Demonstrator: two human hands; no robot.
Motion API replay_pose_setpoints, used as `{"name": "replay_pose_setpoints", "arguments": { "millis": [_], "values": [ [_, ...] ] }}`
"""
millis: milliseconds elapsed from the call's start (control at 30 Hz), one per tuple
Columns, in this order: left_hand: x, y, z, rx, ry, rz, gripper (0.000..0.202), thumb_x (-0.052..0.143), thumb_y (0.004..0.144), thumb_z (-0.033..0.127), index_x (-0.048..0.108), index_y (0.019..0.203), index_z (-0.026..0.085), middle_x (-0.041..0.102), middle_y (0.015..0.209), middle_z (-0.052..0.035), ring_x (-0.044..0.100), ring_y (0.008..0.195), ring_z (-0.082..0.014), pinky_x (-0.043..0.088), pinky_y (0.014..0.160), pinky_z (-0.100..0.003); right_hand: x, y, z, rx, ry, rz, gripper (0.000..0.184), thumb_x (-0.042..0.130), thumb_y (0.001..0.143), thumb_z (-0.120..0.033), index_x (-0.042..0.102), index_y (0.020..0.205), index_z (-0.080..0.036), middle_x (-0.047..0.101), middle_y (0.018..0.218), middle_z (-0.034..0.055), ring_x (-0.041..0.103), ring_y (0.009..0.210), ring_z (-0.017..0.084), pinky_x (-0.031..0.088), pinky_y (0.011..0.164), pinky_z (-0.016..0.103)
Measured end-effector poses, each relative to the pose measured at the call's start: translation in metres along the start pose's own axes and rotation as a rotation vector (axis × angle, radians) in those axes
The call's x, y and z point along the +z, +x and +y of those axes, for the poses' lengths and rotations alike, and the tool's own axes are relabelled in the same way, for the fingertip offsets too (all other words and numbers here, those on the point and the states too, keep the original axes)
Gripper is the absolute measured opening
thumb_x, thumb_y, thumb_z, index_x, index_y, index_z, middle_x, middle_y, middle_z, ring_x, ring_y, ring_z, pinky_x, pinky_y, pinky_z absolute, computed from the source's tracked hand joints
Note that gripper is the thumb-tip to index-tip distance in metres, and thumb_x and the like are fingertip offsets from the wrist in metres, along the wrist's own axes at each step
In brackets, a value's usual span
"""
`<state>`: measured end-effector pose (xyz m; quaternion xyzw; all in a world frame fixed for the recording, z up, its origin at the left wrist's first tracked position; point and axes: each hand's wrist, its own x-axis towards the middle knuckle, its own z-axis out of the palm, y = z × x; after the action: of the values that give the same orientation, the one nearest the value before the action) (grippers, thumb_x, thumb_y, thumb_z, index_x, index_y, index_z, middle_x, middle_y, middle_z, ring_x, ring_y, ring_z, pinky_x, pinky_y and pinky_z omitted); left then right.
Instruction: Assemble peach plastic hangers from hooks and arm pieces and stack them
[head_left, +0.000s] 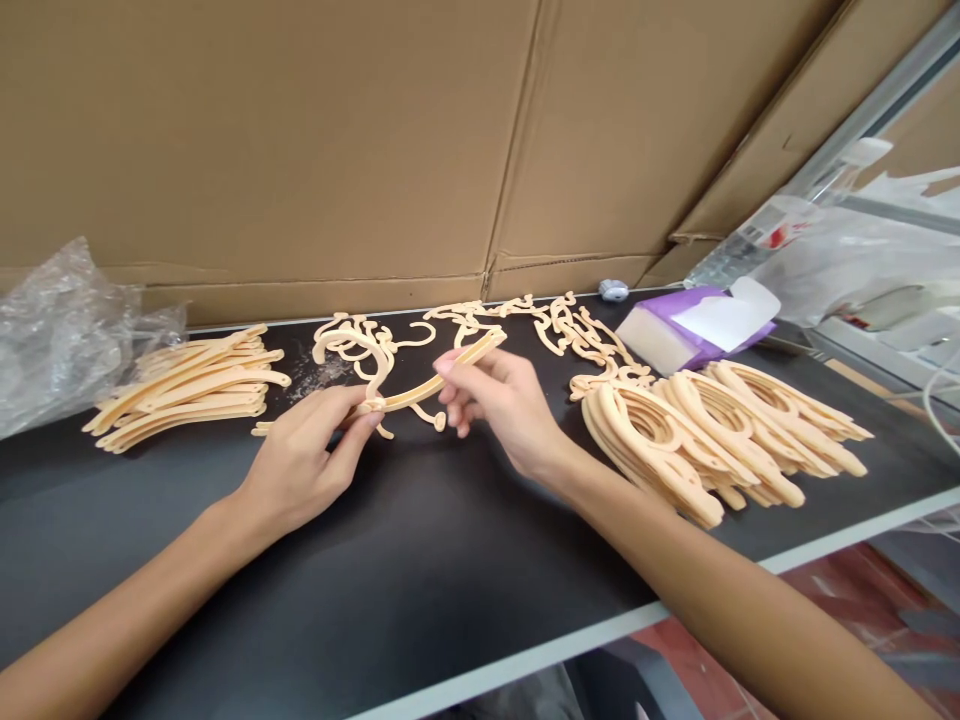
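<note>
Hook (385, 365) pinched at its base in left hand (304, 455), curved strip (409, 398) held toward its far end in right hand (510, 400), presumably for leverage around the meeting point, over black table (420, 560) between strip pile (187, 385) and stacked pieces (697, 430).

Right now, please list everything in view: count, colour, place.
Tabletop: one, black, centre
Cardboard sheets: several, brown, back
Crumpled plastic wrap: one heap, clear, left
Curved plastic strips: many, beige, left
Plastic hooks: many, beige, rear
Stacked hanger pieces: many, beige, right
Tissue pack: one, purple and white, right
Small rounded object: one, grey, rear
Plastic bottle: one, clear, right
Plastic bag: uncounted, whitish, right
Floor tiles: some, red, lower right
Held hooked strip: one, beige, between hands
Left hand: one, bare, at hook's base
Right hand: one, bare, on strip
</note>
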<state>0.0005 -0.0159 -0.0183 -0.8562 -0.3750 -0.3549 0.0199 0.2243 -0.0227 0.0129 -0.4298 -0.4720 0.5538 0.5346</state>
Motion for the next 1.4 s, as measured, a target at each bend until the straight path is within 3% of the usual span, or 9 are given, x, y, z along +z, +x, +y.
{"name": "replay_pose_setpoints", "arguments": {
  "millis": [100, 200, 367, 533, 833, 1133, 1400],
  "values": [
    [0.0, 0.001, 0.002, 0.072, 0.023, 0.012, 0.014, 0.057, 0.1, 0.02, 0.063, 0.112, 0.018, 0.074, 0.091, -0.0033, 0.069, 0.077, -0.0168, 0.054, 0.078, -0.028, 0.003, -0.002, 0.003, 0.066, -0.062, -0.077, 0.025, 0.074, 0.078, -0.04, 0.066, 0.084, -0.016, 0.066, 0.069, 0.0001, 0.062, 0.053, 0.012, 0.05, 0.045, 0.022],
    [-0.002, 0.003, 0.003, 0.133, 0.042, 0.007, 0.018, 0.057, 0.1, 0.016, 0.064, 0.116, 0.015, 0.074, 0.094, -0.0057, 0.069, 0.082, -0.0179, 0.054, 0.083, -0.03, -0.001, 0.001, 0.002, 0.052, -0.079, -0.041, 0.019, 0.071, 0.079, -0.034, 0.066, 0.082, -0.017, 0.066, 0.069, 0.0006, 0.065, 0.056, 0.013, 0.052, 0.048, 0.022],
    [-0.003, 0.005, 0.002, 0.212, 0.04, -0.007, 0.024, 0.057, 0.099, 0.01, 0.063, 0.121, 0.013, 0.076, 0.101, -0.0086, 0.069, 0.086, -0.0184, 0.053, 0.083, -0.031, -0.011, 0.004, -0.004, -0.073, -0.103, -0.066, 0.019, 0.07, 0.081, -0.035, 0.066, 0.084, -0.017, 0.066, 0.07, -0.0007, 0.064, 0.058, 0.012, 0.053, 0.055, 0.025],
    [-0.003, 0.004, -0.001, 0.278, -0.01, -0.001, 0.024, 0.06, 0.096, 0.005, 0.063, 0.118, 0.013, 0.075, 0.098, -0.0082, 0.067, 0.085, -0.0183, 0.053, 0.081, -0.032, -0.016, -0.001, -0.007, -0.222, -0.306, -0.151, 0.013, 0.065, 0.089, -0.031, 0.068, 0.089, -0.018, 0.065, 0.073, -0.0011, 0.064, 0.068, 0.014, 0.052, 0.068, 0.028],
    [-0.002, 0.002, -0.001, 0.294, -0.099, -0.001, 0.029, 0.061, 0.092, -0.001, 0.064, 0.114, 0.017, 0.075, 0.104, -0.007, 0.072, 0.095, -0.0185, 0.057, 0.087, -0.031, -0.019, -0.003, -0.012, -0.325, -0.424, -0.23, 0.014, 0.06, 0.095, -0.03, 0.066, 0.092, -0.019, 0.066, 0.078, -0.001, 0.063, 0.071, 0.014, 0.048, 0.067, 0.028],
    [-0.002, 0.002, 0.0, 0.298, -0.034, 0.113, 0.028, 0.065, 0.091, 0.004, 0.067, 0.113, 0.021, 0.079, 0.1, -0.003, 0.075, 0.086, -0.0168, 0.061, 0.08, -0.028, -0.02, 0.002, -0.015, -0.204, -0.24, -0.296, 0.011, 0.06, 0.094, -0.025, 0.063, 0.086, -0.019, 0.066, 0.072, -0.0022, 0.063, 0.068, 0.011, 0.052, 0.07, 0.027],
    [-0.001, 0.001, 0.0, 0.27, -0.085, 0.091, 0.032, 0.062, 0.092, 0.0, 0.066, 0.118, 0.019, 0.078, 0.102, -0.0053, 0.074, 0.088, -0.0161, 0.061, 0.084, -0.028, -0.018, 0.009, -0.007, -0.046, 0.008, -0.289, 0.02, 0.073, 0.083, -0.034, 0.064, 0.081, -0.017, 0.064, 0.066, -0.0016, 0.065, 0.06, 0.013, 0.055, 0.06, 0.027]
  ]
}}
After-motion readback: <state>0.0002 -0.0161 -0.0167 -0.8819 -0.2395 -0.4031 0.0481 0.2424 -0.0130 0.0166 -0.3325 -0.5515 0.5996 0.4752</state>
